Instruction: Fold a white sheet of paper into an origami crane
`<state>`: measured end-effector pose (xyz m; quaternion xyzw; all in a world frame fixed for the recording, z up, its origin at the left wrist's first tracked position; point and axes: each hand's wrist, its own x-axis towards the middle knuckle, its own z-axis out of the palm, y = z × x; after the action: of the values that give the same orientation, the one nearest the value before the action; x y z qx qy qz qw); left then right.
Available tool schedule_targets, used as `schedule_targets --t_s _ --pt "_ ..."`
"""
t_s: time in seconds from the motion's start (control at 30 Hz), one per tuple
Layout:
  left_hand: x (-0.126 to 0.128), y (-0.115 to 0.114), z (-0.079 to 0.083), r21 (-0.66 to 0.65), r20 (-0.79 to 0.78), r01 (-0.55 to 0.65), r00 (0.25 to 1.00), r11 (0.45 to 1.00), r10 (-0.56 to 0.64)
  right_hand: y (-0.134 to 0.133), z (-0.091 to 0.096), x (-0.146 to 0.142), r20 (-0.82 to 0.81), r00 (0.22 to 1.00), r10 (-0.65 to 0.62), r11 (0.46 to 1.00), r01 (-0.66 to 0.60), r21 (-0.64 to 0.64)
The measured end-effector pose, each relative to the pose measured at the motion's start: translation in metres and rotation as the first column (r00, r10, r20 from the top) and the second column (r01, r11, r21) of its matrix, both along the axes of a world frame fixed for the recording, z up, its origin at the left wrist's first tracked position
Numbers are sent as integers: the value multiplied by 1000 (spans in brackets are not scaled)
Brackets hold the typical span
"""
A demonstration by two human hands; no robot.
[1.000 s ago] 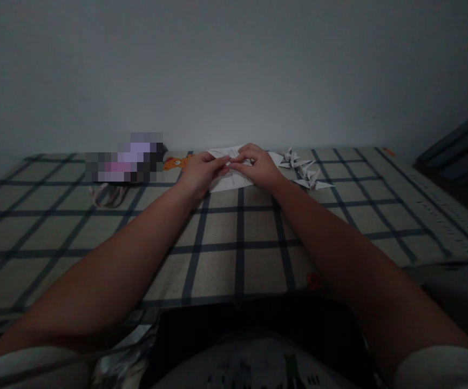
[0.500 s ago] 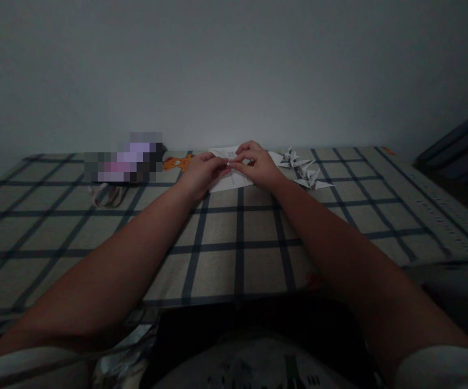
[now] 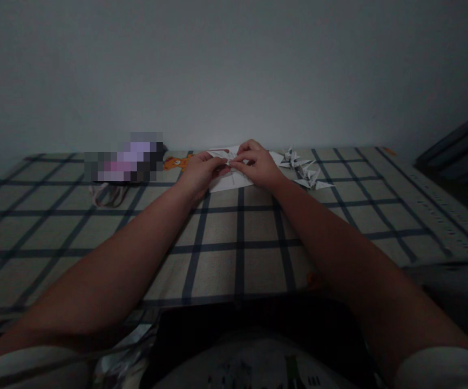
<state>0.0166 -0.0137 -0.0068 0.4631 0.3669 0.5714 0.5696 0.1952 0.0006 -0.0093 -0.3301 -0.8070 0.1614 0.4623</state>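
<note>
My left hand (image 3: 200, 172) and my right hand (image 3: 261, 165) meet near the table's far side. Their thumbs and fingers are closed in a pinch on a small piece of folded white paper (image 3: 231, 156), mostly covered by the fingertips. Beneath them lies a flat white sheet of paper (image 3: 234, 182) with faint marks. Just right of my right hand rest paper cranes, one farther back (image 3: 291, 157) and one nearer (image 3: 312, 178), their pointed wings spread.
A checked cloth (image 3: 219, 224) covers the table, which runs back to a grey wall (image 3: 234, 70). On the left sits a blurred-out purple and dark object (image 3: 130, 162) with a pale cord loop (image 3: 110, 198) before it. Dark slats (image 3: 460, 146) stand at far right.
Both hands stay in place. The fingers of my right hand have shifted slightly at the pinch, and a little more of the folded white paper shows between the hands.
</note>
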Motion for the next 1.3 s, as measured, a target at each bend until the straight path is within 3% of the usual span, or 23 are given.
schedule_targets --t_s 0.3,0.7,1.0,1.3 --pt "-2 1 -3 19 -35 -26 999 999 26 1 0 -1 -26 999 -22 999 20 -51" --pt "-2 0 -1 19 -20 35 999 999 -35 2 2 -1 -122 992 -40 991 24 -129" --pt "0 0 -1 46 -61 -27 998 999 30 -2 3 -2 -173 984 -39 975 0 -223" --pt "-1 -3 0 46 -69 -4 998 999 7 5 -5 0 -62 998 9 999 -11 -35"
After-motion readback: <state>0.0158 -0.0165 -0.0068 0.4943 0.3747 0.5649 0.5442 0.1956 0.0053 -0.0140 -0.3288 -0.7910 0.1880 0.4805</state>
